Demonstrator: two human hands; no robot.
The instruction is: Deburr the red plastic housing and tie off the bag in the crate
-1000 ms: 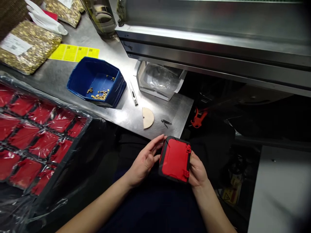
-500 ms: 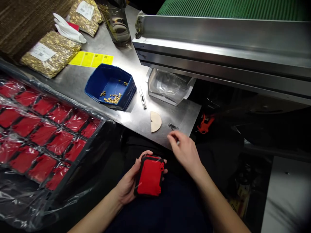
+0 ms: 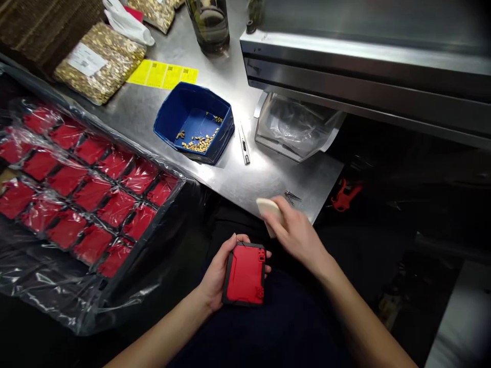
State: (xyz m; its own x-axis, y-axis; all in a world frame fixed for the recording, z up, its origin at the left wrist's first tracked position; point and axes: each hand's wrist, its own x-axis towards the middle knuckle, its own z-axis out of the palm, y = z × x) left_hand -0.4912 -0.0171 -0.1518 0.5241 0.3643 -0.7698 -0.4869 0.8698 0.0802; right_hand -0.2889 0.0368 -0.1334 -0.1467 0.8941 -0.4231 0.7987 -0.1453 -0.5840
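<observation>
In my left hand (image 3: 218, 278) lies a red plastic part with a black rim (image 3: 245, 273), its red face turned up and small raised details along its right side. Fingers and thumb wrap round its edges. My right hand (image 3: 295, 230) pinches a pale half-round pad (image 3: 269, 209), raised over the table's front edge, up and right of the red part. Just beyond that hand a small nail clipper (image 3: 292, 196) lies on the metal table (image 3: 230, 186). A utility knife (image 3: 244, 145) rests farther back.
A blue bin (image 3: 194, 122) holds small brass pieces; a grey bin (image 3: 295, 125) holds clear plastic bags. At left, a plastic-lined box contains several red parts (image 3: 92, 194). Behind stand a bag of brass pieces (image 3: 102, 61), yellow labels (image 3: 163, 74) and a glass jar (image 3: 210, 25). A metal conveyor frame (image 3: 364, 66) overhangs the right.
My right hand has picked up the half-round pad from the table and lifted it off. My left hand still holds the red part. The view has shifted, so the table appears farther right.
</observation>
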